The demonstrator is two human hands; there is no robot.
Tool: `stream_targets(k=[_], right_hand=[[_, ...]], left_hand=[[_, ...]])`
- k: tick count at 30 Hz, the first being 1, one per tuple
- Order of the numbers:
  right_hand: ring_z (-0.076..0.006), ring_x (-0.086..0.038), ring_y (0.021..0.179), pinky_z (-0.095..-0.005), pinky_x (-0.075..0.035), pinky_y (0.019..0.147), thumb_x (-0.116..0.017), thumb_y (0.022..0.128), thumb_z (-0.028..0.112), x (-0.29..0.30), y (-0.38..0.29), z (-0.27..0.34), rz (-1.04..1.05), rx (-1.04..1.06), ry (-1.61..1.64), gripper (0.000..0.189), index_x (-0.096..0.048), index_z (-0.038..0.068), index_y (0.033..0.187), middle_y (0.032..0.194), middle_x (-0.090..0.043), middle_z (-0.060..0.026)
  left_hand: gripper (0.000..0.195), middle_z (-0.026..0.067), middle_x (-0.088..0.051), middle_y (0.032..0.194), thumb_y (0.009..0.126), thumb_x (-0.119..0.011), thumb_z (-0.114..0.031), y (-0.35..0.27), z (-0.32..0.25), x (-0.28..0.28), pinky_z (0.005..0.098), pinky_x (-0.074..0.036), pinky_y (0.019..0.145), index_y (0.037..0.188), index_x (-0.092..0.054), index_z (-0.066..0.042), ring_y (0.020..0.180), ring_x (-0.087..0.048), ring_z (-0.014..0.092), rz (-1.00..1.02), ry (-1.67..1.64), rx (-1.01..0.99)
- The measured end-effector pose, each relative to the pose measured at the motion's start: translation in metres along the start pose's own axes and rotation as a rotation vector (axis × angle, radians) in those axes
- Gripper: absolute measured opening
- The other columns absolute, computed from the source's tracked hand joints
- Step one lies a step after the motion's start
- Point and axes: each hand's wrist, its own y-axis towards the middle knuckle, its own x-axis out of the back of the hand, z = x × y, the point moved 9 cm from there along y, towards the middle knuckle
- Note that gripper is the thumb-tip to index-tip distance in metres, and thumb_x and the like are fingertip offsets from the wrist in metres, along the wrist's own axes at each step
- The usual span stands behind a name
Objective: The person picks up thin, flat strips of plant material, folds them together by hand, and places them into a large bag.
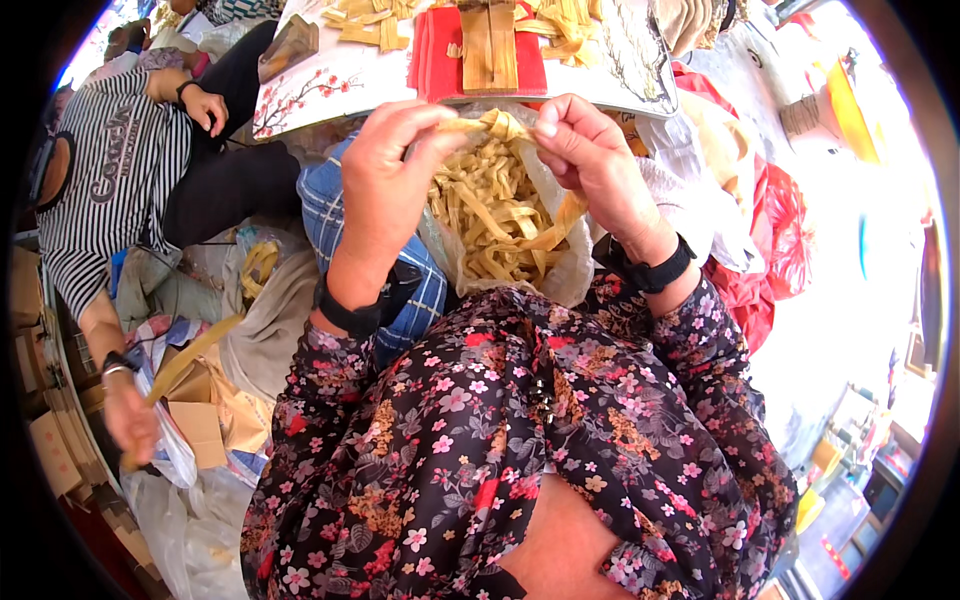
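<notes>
Between my two hands a yellowish flat strip [501,124] is stretched, with a knot or fold at its middle. My left hand [397,169] pinches its left end between thumb and fingers. The right side is gripped by my right hand [596,161], and a length of strip hangs below that hand. Beneath both hands, an open plastic bag [574,259] on my lap holds a heap of similar yellowish strips [499,214], many of them knotted. Whether the held strip joins the heap I cannot tell.
Ahead stands a white table [360,82] bearing red sheets [439,56], a wooden block [489,52] and flat strip pieces [570,30]. At left, a person in a striped shirt [112,157] holds a strip [191,356] near cardboard boxes [196,431]. Red plastic bags [784,232] lie at right.
</notes>
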Motion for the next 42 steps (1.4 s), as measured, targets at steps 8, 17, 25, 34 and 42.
stream_targets(k=[8,17,25,34,42], right_hand=[[-0.0004,-0.041,0.065,-0.0176,-0.035,0.054,-0.065,0.089,0.015,-0.017,0.002,-0.041,0.102,-0.046,-0.153,0.019,-0.049,0.007,0.087,0.071,-0.048,0.0048],[-0.0201,-0.051,0.060,-0.0350,-0.042,0.057,-0.057,0.090,0.019,-0.038,0.000,0.009,0.069,0.280,-0.681,0.021,-0.054,0.000,0.083,0.066,-0.050,-0.0130],[-0.0082,-0.050,0.055,-0.0251,-0.042,0.051,-0.060,0.089,0.018,0.028,0.058,0.015,-0.161,0.191,-0.542,0.023,-0.061,-0.001,0.076,0.059,-0.054,-0.0014],[-0.0170,-0.048,0.052,-0.0327,-0.041,0.053,-0.060,0.087,0.023,0.053,0.097,0.025,-0.281,0.317,-0.722,0.029,-0.059,-0.004,0.074,0.055,-0.049,-0.0108],[-0.0350,-0.058,0.067,-0.0432,-0.045,0.061,-0.057,0.087,0.029,0.056,0.085,0.007,-0.293,0.337,-1.208,0.029,-0.064,0.003,0.077,0.070,-0.060,-0.0155]], left_hand=[[0.033,0.0113,-0.053,0.095,0.078,-0.057,-0.002,-0.018,-0.021,-0.047,0.0417,-0.048,0.070,0.110,-0.052,-0.008,0.085,-0.058,0.033,0.354,0.289,-0.169],[0.017,0.0030,-0.053,0.079,0.078,-0.061,-0.008,0.005,0.014,-0.033,0.0334,-0.048,0.059,0.094,-0.054,-0.012,0.071,-0.059,0.022,0.227,0.423,-0.556],[0.017,-0.0012,-0.045,0.067,0.096,-0.050,-0.016,0.036,0.080,-0.073,0.0228,-0.041,0.054,0.109,-0.051,-0.004,0.056,-0.044,0.006,0.380,-0.699,0.391],[0.021,0.0039,-0.053,0.071,0.091,-0.053,-0.021,0.080,0.105,-0.081,0.0277,-0.042,0.060,0.101,-0.056,-0.003,0.063,-0.052,0.013,0.293,-0.222,0.299],[0.023,0.0183,-0.064,0.085,0.087,-0.058,-0.021,0.059,0.100,-0.071,0.0369,-0.047,0.073,0.099,-0.058,-0.001,0.083,-0.062,0.029,0.273,0.063,0.274]])
